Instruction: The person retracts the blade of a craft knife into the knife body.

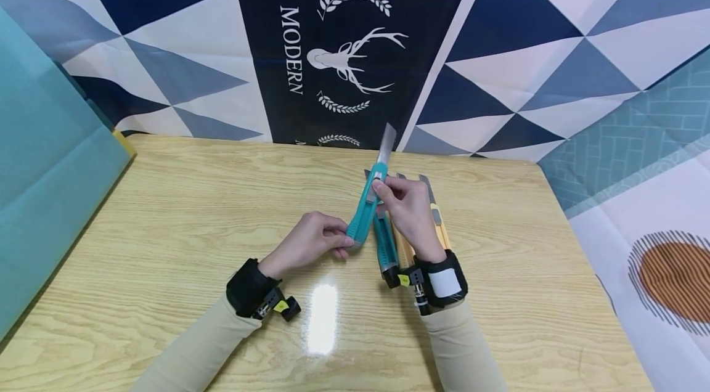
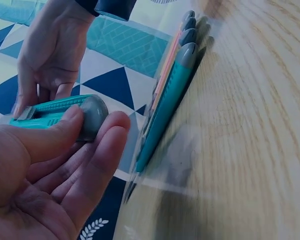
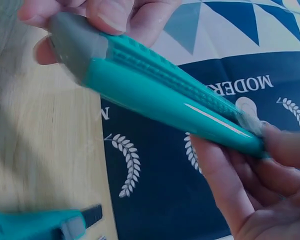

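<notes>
Above the table, both hands hold a teal utility knife (image 1: 362,219), its long blade (image 1: 387,144) extended and pointing away. The left hand (image 1: 310,240) pinches the knife's grey end cap (image 2: 94,118) between thumb and fingers. Nearer the blade, the right hand (image 1: 413,210) grips the handle, thumb at the slider (image 1: 378,175). Under the right hand lies a row of utility knives: a second teal one (image 1: 385,241) at its left, a yellow one (image 1: 440,225) at its right, others between partly hidden by the hand. In the left wrist view their rounded ends line up behind the teal knife (image 2: 170,90).
The wooden table (image 1: 183,207) ends at a patterned cloth backdrop (image 1: 344,40) with a deer print. A blue-green panel (image 1: 50,151) stands along the left side. Both wrists wear black straps (image 1: 249,287) with small cameras. A light reflection shows on the tabletop between the forearms.
</notes>
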The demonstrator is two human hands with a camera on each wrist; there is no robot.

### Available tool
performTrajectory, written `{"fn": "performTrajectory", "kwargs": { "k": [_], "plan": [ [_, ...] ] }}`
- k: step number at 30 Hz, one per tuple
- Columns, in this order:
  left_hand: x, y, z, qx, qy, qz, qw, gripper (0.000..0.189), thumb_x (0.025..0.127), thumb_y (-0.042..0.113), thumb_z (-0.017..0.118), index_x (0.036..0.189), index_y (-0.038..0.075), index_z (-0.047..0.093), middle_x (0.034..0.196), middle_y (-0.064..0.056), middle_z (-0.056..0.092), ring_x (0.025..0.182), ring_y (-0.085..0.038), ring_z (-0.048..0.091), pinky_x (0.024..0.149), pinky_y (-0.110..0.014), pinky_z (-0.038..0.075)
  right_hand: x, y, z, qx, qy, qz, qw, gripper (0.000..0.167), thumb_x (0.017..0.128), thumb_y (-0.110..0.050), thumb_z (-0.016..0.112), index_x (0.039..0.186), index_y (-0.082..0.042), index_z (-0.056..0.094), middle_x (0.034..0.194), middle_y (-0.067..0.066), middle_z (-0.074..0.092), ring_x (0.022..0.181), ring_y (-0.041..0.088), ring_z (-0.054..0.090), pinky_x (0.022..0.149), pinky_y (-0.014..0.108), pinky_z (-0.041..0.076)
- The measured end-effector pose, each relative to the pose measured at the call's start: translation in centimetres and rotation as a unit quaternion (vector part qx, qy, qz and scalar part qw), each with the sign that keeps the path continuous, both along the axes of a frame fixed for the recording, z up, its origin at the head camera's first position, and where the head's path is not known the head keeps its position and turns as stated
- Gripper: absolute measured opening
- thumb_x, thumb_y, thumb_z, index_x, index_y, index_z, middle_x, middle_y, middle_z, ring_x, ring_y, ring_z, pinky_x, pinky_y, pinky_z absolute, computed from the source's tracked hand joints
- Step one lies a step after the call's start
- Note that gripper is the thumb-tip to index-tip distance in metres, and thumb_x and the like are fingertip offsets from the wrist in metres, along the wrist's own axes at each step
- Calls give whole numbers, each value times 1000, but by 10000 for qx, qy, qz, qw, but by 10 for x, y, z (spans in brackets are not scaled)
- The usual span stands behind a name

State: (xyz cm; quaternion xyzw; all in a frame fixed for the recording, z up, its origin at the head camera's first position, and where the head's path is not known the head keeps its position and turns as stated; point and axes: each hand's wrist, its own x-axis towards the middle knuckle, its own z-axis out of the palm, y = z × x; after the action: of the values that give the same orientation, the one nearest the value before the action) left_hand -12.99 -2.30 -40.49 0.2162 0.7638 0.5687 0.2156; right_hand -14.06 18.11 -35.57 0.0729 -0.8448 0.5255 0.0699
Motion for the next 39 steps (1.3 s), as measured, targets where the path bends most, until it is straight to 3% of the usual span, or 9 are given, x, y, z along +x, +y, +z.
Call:
{"fn": "performTrajectory", "kwargs": {
  "k": [3, 9, 13, 16, 25, 34, 39],
  "plan": [
    [-1, -1, 1, 27, -1, 4, 10000, 16, 93, 9, 66, 104, -1, 73, 90, -22, 75, 74, -30, 75, 68, -38, 63, 0, -1, -1, -48, 50, -42, 10000, 26, 99, -17, 60, 106, 4, 74, 92, 22, 74, 69, 33, 72, 65, 36, 62],
    [-2, -2, 1, 32, 78, 109, 9999, 15, 93, 11, 67, 103, 1, 73, 89, -21, 75, 76, -29, 75, 70, -37, 63, 0, -4, -2, -318, 81, -117, 9994, 28, 99, -22, 61, 109, 2, 73, 98, 20, 73, 66, 6, 68, 67, 34, 63],
    [-3, -1, 0, 38, 136, 193, 9997, 16, 93, 11, 67, 104, 2, 73, 91, -20, 75, 76, -27, 75, 72, -36, 63, 0, -3, -2, -517, -54, -122, 9986, 31, 99, -24, 60, 109, 3, 72, 101, 22, 72, 68, -1, 66, 66, 27, 62],
    [-3, -1, -2, 52, 149, 238, 9996, 17, 93, 11, 67, 106, 1, 73, 92, -18, 76, 76, -26, 75, 71, -36, 63, 0, -3, -3, -619, -201, -173, 9977, 32, 100, -25, 59, 109, 3, 72, 99, 23, 70, 70, -1, 67, 66, 27, 62],
    [-2, 1, -3, 59, 36, 482, 9988, 18, 93, 10, 67, 108, 1, 73, 94, -16, 77, 76, -26, 75, 70, -33, 63, -1, -2, -4, -608, -475, -207, 9968, 34, 101, -27, 56, 109, 2, 72, 96, 21, 69, 65, 12, 71, 67, 40, 63],
    [-1, 2, -1, 68, 20, 458, 9989, 17, 92, 11, 69, 104, 1, 74, 92, -20, 76, 75, -26, 75, 71, -34, 63, 1, -4, -5, -372, -270, -343, 9984, 31, 101, -26, 58, 110, 0, 73, 100, 18, 71, 73, 25, 72, 73, 47, 62],
    [0, 3, -2, 76, -54, 423, 9991, 17, 92, 9, 68, 105, -1, 74, 92, -20, 76, 74, -24, 75, 70, -36, 63, 2, -5, -7, -343, -198, -381, 9985, 30, 100, -24, 59, 109, 1, 73, 97, 18, 72, 73, 22, 71, 71, 46, 62]
  ]
}}
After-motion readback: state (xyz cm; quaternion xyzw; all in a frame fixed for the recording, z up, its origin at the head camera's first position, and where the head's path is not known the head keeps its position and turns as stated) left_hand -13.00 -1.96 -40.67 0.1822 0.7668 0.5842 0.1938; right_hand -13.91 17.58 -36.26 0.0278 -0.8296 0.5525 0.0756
